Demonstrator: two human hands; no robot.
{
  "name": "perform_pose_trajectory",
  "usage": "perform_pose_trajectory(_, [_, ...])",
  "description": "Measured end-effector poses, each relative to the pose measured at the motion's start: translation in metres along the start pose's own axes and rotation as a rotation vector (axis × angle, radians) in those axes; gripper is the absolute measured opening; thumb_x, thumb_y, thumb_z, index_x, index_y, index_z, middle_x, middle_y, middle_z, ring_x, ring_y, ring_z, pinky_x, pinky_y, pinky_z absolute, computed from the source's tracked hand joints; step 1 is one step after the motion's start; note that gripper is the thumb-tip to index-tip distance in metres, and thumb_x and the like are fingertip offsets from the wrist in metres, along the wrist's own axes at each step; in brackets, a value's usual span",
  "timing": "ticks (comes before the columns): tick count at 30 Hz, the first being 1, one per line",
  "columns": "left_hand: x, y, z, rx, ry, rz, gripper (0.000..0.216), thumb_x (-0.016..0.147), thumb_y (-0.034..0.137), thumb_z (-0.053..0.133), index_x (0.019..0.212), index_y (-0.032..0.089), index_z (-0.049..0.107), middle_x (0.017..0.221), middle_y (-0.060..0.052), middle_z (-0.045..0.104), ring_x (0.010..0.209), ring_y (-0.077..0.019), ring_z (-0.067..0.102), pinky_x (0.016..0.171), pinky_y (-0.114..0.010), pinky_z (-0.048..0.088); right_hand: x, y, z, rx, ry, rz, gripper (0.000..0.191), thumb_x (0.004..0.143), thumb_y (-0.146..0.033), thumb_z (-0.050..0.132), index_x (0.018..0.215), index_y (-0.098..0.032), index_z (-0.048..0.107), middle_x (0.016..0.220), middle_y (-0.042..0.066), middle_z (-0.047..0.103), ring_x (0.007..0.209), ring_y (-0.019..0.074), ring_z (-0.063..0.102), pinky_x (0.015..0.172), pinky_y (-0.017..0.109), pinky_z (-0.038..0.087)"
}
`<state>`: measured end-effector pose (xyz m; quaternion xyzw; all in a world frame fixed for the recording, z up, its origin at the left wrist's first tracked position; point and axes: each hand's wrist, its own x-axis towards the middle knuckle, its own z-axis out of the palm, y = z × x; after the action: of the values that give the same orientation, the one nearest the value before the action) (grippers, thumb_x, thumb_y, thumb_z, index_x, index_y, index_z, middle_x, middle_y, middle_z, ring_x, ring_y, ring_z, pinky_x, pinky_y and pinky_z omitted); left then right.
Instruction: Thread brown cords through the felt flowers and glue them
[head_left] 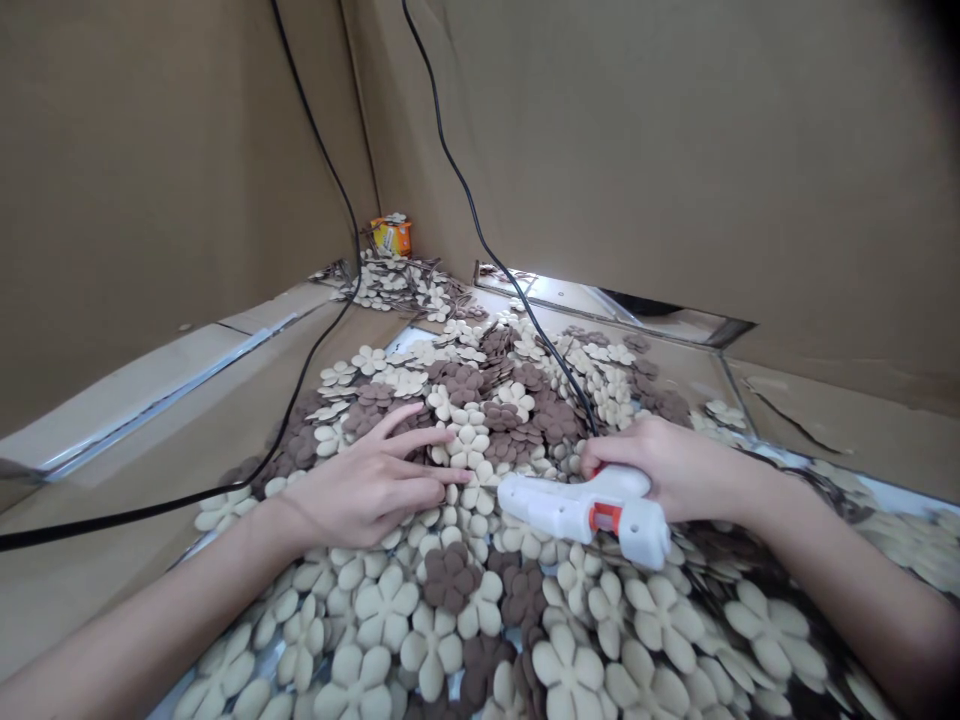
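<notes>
Cardboard walls (675, 150) surround a dense, overlapping layer of five-petalled flower cutouts (386, 610) in cream and dark brown. The right hand (675, 470) grips a white hot glue gun (592, 510) closely over the flowers; the gun has an orange-red part and shows no readable writing. The left hand (367, 490) lies open on the flowers, fingers spread. A black cord (480, 225) climbs from near the right hand. Far back, a small yellow-orange carton (391, 236) sits by the flowers, its label too small to read.

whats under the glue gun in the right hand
Overlapping beige and brown flower cutouts lie beneath the white glue gun in the right hand; those directly below it are covered, so they cannot be seen.
</notes>
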<state>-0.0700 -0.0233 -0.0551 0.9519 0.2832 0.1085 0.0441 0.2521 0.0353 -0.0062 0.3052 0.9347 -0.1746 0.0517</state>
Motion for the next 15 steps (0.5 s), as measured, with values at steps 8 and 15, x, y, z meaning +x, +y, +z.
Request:
perform_pose_trajectory(8, [0.0004, 0.0015, 0.0041, -0.056, 0.011, -0.040, 0.022, 0.085, 0.008, 0.047, 0.086, 0.024, 0.060, 0.122, 0.008, 0.064, 0.134, -0.0243, 0.036, 0.115, -0.053, -0.001, 0.0006, -0.0014, -0.0056, 0.006, -0.030, 0.023, 0.017, 0.070, -0.020, 0.057, 0.085, -0.023, 0.064, 0.070, -0.002, 0.067, 0.059, 0.0130, 0.060, 0.055, 0.022, 0.034])
perform_pose_trajectory(15, [0.0020, 0.0023, 0.0024, -0.039, -0.048, -0.040, 0.023, 0.086, 0.008, 0.044, 0.089, 0.024, 0.061, 0.124, 0.006, 0.063, 0.134, -0.0252, 0.034, 0.114, -0.055, 0.000, -0.0045, -0.0065, -0.0088, 0.028, -0.077, 0.096, 0.016, 0.072, -0.022, 0.056, 0.085, -0.025, 0.064, 0.067, -0.003, 0.066, 0.058, 0.0132, 0.059, 0.051, 0.021, 0.033])
